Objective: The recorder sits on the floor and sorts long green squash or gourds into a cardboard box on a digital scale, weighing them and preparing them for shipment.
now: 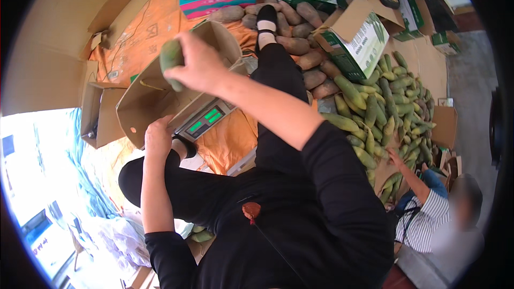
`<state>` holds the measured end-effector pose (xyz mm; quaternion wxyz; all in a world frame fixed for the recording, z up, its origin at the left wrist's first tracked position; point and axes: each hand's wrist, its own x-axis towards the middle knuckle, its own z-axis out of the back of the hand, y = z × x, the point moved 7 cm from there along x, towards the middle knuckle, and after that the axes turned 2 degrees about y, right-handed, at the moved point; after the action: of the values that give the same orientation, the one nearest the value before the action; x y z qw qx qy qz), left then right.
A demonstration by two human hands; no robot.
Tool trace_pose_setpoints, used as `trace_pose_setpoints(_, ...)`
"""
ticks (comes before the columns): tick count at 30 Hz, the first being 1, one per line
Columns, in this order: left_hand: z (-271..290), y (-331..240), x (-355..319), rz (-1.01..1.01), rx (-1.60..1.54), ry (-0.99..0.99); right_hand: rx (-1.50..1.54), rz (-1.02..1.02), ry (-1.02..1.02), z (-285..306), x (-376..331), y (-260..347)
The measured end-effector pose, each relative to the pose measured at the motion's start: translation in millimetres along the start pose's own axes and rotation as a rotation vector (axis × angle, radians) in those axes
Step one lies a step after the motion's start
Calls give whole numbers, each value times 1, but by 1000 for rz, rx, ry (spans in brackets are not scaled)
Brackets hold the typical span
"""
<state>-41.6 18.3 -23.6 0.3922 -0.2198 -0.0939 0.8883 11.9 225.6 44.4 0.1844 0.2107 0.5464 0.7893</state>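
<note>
My right hand (202,63) is closed round a thick green radish (169,56), holding it above an open cardboard box (136,108). My left hand (159,136) grips the near edge of that box, fingers curled over the cardboard. Under the box's near side shows a digital scale (204,119) with lit green displays. How much lies in the box I cannot tell, as my right arm and the box walls cover part of it.
A large pile of green radishes (399,101) lies to the right, with brownish, dirt-covered ones (316,61) beside it. A printed carton (356,43) stands among them. Orange sheeting (217,147) covers the floor. At the lower right, a person in stripes (431,214) reaches into the pile.
</note>
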Motion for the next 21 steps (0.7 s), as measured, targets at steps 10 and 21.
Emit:
trace_pose_setpoints(10,1,-12,5,7,-23,71,-685,-425,440,-58,-8,-89)
trace_pose_setpoints(21,-6,1,2,15,38,66,-241,-107,-96,151,-52,-41)
